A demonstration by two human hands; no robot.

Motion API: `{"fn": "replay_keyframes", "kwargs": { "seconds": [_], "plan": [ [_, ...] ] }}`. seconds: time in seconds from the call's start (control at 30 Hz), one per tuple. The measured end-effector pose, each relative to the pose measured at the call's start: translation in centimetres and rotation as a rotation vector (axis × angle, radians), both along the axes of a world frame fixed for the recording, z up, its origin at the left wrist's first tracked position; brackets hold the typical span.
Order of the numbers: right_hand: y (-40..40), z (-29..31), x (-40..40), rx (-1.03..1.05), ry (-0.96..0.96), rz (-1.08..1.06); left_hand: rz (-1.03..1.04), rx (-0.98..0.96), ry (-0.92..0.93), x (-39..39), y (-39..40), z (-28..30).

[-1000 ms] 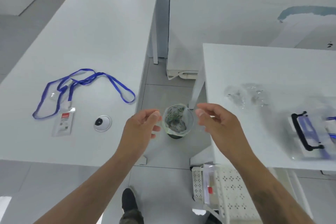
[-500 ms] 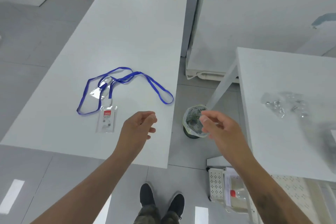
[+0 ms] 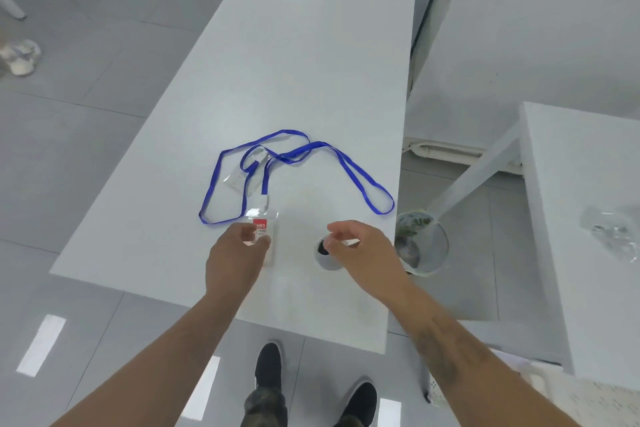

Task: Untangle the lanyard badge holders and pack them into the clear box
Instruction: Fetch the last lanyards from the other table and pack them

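Note:
Blue lanyards point(image 3: 349, 170) lie tangled in loops on the white table point(image 3: 304, 55). A clear badge holder with a red label point(image 3: 266, 218) lies at their near end, and a second clear holder point(image 3: 240, 175) sits inside the loops. My left hand point(image 3: 235, 253) hovers over the red-labelled holder, fingers apart, covering its lower part. To its right, my right hand point(image 3: 363, 250) hangs above the table with curled, parted fingers and holds nothing. The clear box is out of view.
A round white cable grommet point(image 3: 325, 255) sits in the table under my right hand. A bin lined with a plastic bag point(image 3: 420, 243) stands on the floor between the tables. Crumpled clear plastic point(image 3: 613, 229) lies on the right table point(image 3: 585, 184).
The view has swung left, so the lanyard table now fills the middle. Both hands have come forward over it, the left one reaching the red-labelled holder.

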State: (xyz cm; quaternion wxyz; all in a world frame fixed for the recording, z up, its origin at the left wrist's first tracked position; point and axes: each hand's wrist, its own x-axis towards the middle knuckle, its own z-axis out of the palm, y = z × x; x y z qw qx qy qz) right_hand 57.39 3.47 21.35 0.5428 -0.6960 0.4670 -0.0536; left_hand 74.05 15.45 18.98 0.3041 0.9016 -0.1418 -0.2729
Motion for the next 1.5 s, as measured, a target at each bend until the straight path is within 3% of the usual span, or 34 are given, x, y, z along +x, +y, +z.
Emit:
{"fn": "replay_keyframes", "kwargs": {
  "seconds": [0.27, 0.53, 0.67, 0.83, 0.9, 1.03, 1.13, 1.2, 1.3, 1.4, 1.5],
  "plan": [
    [0.8, -4.9, 11.2, -0.187, 0.307, 0.222, -0.194, 0.223, -0.156, 4.0, 0.1, -3.9],
    [0.9, -6.7, 14.7, -0.387, 0.409, 0.346, -0.247, 0.207, -0.172, 4.8, 1.0, -5.2],
    [0.8, -6.8, 15.3, -0.304, 0.389, 0.272, -0.274, 0.206, -0.181, 4.8, 1.1, -5.3],
    [-0.4, -5.4, 14.9, 0.034, 0.168, 0.063, -0.231, 0.158, -0.161, 4.8, 1.3, -4.7],
    [-0.8, -3.9, 13.8, 0.192, 0.017, -0.066, -0.122, 0.015, -0.038, 5.3, 1.3, -4.3],
    [-1.1, -1.7, 10.7, 0.499, -0.117, -0.222, 0.167, -0.332, 0.563, 6.9, 0.4, -1.6],
    [-1.6, -0.6, 8.2, 0.602, -0.274, -0.334, 0.187, -0.459, 0.836, 7.6, -0.8, 1.3],
    [-2.1, -0.6, 7.0, 0.424, -0.271, -0.334, 0.135, -0.484, 0.869, 7.9, -1.7, 2.8],
    [-2.3, -0.2, 6.8, 0.059, -0.219, -0.112, 0.026, -0.493, 0.900, 7.8, -3.1, 4.9],
    [-1.2, 0.5, 7.8, -0.044, -0.305, 0.054, -0.069, -0.495, 0.899, 7.1, -4.5, 6.3],
    [0.4, 1.9, 7.7, -0.224, -0.066, 0.241, -0.112, -0.499, 0.801, 6.6, -5.7, 7.2]
  ]
}}
